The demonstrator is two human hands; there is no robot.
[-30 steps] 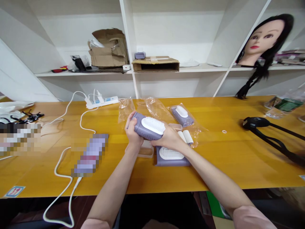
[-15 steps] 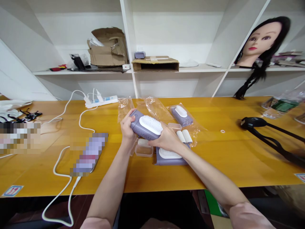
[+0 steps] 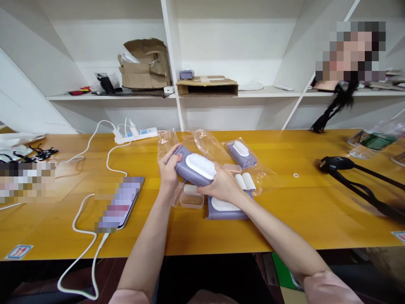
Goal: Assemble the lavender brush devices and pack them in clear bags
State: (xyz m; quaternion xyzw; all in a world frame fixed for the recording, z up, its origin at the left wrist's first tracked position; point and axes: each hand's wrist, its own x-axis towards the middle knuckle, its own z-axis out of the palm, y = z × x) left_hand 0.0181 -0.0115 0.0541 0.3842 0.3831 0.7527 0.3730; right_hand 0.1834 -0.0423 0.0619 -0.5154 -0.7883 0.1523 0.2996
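Observation:
Between both hands, tilted above the table, is a purple-grey box-shaped brush (image 3: 200,168) with a white oval bristle pad on top and rows of small holes along its side. My left hand (image 3: 168,171) grips its left end, thumb on the upper face. Around the right end closes my right hand (image 3: 223,183); some of its fingers are hidden beneath. Below my right hand lies a similar purple brush (image 3: 228,213), partly covered by the forearm. A clear plastic case (image 3: 192,200) and white rolls (image 3: 249,181) lie close by. Farther back rests another purple brush (image 3: 241,153) on clear wrap.
Clear plastic film (image 3: 205,141) spreads behind my hands. On the left are a phone (image 3: 122,204) with a white cable and a power strip (image 3: 136,135). A black strap-like item (image 3: 338,164) and a plastic bottle (image 3: 368,141) stand right. Shelves hold cardboard boxes (image 3: 209,84).
The camera view has shifted very slightly. Both hands keep hold of the brush in nearly the same place; the things on the table have not moved.

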